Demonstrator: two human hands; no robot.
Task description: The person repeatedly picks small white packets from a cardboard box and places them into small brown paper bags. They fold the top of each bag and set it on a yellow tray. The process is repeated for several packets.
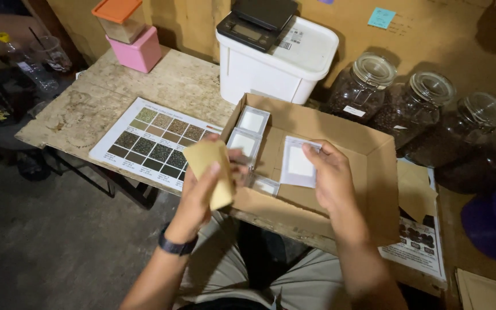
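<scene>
My left hand (202, 192) holds a small tan paper pouch (212, 169) upright over the near left corner of an open cardboard box (368, 172). My right hand (329, 172) grips a flat white pouch with a clear window (298, 163) above the box's middle. Inside the box, at its left, lie several more white-framed pouches (252, 121). A dark watch band sits on my left wrist.
A printed chart of bean samples (144, 140) lies left of the box on a worn tabletop (99, 95). Behind stand a white bin (282, 66) with a black scale (256, 23), pink and orange containers (130, 34), and several glass jars of dark beans (363, 86). Papers lie at right.
</scene>
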